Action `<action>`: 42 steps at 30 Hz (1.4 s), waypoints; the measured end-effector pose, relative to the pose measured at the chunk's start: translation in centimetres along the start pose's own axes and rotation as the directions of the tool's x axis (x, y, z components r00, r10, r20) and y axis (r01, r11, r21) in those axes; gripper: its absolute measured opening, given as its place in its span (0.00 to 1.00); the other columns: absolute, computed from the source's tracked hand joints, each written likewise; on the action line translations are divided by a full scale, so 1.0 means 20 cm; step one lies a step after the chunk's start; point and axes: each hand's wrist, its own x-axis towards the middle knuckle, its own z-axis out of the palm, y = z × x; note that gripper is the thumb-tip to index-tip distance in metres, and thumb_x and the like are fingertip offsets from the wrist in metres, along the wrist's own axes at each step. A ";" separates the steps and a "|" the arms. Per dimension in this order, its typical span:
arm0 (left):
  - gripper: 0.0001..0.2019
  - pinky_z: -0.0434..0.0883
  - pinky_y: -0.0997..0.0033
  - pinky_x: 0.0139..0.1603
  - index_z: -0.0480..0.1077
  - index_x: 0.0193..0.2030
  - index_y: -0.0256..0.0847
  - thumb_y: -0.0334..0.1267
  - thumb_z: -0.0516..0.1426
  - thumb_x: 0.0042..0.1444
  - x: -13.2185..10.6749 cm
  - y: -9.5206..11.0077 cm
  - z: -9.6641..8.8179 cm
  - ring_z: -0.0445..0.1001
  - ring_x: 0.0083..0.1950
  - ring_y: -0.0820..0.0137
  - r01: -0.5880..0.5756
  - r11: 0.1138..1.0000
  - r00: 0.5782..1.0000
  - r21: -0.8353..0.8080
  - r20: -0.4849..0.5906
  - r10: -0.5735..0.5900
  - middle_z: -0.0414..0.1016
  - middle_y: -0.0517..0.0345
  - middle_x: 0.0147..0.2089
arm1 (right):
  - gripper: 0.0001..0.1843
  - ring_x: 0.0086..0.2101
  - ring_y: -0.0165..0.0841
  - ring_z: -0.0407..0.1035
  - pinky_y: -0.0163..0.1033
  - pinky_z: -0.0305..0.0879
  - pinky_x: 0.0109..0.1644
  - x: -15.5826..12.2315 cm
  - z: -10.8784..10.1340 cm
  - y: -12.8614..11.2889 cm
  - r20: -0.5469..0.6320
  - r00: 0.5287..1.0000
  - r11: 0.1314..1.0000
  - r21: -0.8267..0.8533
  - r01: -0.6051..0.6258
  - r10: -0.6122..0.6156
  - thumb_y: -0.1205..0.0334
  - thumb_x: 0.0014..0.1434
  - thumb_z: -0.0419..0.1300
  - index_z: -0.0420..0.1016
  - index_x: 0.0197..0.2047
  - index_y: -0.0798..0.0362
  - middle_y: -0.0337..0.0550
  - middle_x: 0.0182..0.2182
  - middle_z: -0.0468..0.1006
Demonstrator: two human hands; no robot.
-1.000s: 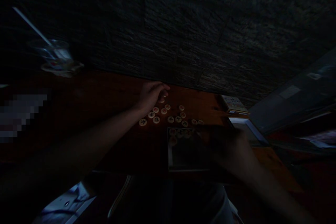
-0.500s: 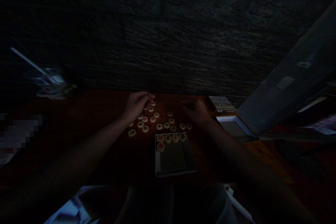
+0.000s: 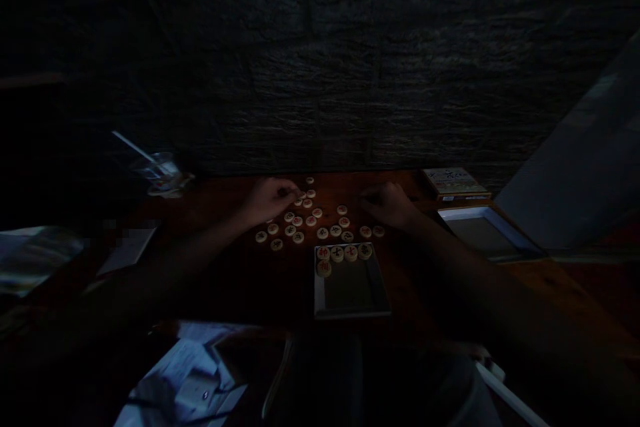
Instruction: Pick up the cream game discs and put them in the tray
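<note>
My left hand (image 3: 271,198) is bent over the far left of the table, thumb and fingers closed together. Its fingertips meet a round Chinese chess piece (image 3: 303,195) in a loose group; whether they grip one is too dark to tell. To the right, my right hand (image 3: 393,205) hovers low with curled fingers, and anything inside them is hidden. Several pale pieces with red or black characters lie between and in front of the hands. Nearer me stands a shallow open box tray (image 3: 353,315), holding several pieces along its far edge and left corner, among them a red-marked piece (image 3: 324,268).
A printed box (image 3: 456,183) lies at the back right, with another open shallow box part (image 3: 480,213) before it. A glass with a straw (image 3: 163,170) stands at the back left. Papers (image 3: 130,250) lie at left. A stone wall (image 3: 320,80) closes the far side.
The view has shifted, moving the table scene rightward. My left hand has drawn back to the left of the far pieces, uncovering several. The pieces in the tray are unchanged.
</note>
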 end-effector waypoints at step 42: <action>0.07 0.71 0.64 0.45 0.82 0.38 0.43 0.38 0.60 0.61 -0.02 -0.23 0.01 0.81 0.42 0.64 -0.107 0.989 0.987 0.104 0.135 0.093 0.85 0.54 0.40 | 0.14 0.36 0.40 0.83 0.39 0.75 0.38 -0.01 0.04 0.07 -0.078 0.996 0.998 0.048 -0.028 0.032 0.59 0.64 0.60 0.88 0.41 0.54 0.47 0.40 0.88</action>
